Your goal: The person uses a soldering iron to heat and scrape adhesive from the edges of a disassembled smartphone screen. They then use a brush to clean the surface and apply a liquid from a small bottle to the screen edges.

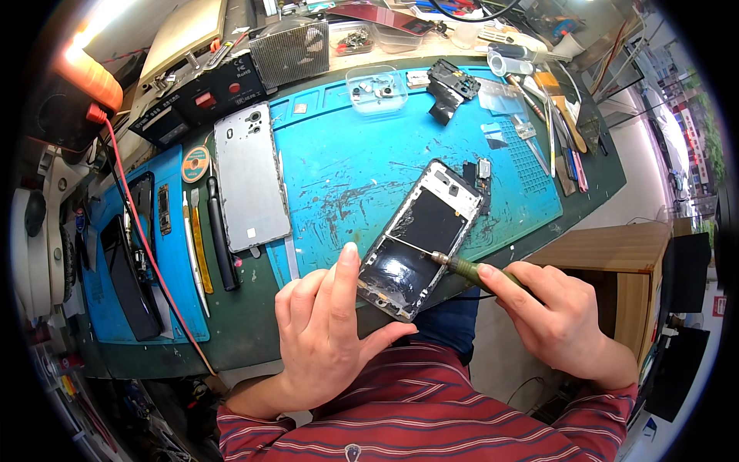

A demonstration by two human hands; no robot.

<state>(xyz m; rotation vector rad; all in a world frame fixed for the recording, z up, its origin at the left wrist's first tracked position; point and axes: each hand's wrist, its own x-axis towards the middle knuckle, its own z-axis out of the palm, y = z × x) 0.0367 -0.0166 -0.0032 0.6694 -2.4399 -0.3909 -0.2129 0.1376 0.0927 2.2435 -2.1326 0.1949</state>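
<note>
An opened phone frame (422, 225), with a bare grey upper section and a shiny black lower part, lies aslant at the near edge of the blue mat. My right hand (558, 319) is closed round the green handle of a screwdriver (466, 269). Its thin shaft reaches across the frame, with the tip at the frame's left side. Beside the lower left of the frame is my left hand (319, 331), fingers stretched and thumb apart near the bottom corner. Whether it touches the frame, I cannot tell. A small module (483, 171) lies by the frame's top right corner.
The blue mat (331, 169) bears a grey phone back cover (250, 177) on its left and a clear box (377, 91) of small parts at the back. A black phone part (453, 86) lies nearby. Tweezers and brushes (566, 127) fill the right side; a red cable (146, 246) crosses the left.
</note>
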